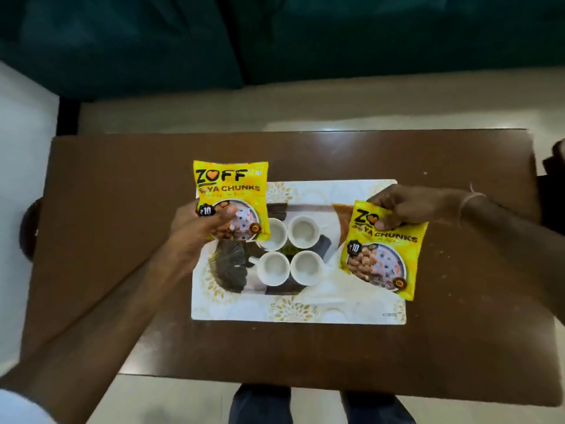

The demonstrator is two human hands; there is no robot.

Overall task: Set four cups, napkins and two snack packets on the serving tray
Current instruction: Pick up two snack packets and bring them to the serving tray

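Note:
A white serving tray point(305, 310) with a gold and dark print lies on the brown table point(122, 185). Several white cups point(301, 231) stand close together in a square at the tray's middle. My left hand point(198, 228) grips a yellow snack packet point(229, 185) by its lower edge, held upright over the tray's left end. My right hand point(403, 206) pinches the top of a second yellow snack packet point(385, 258), which hangs tilted over the tray's right end. I see no napkins.
A dark green sofa point(275, 41) runs along the far side of the table. A dark round object point(29, 231) sits off the table's left edge and a dark object point(553, 166) at its right edge. My legs point(263, 405) stand at the near edge.

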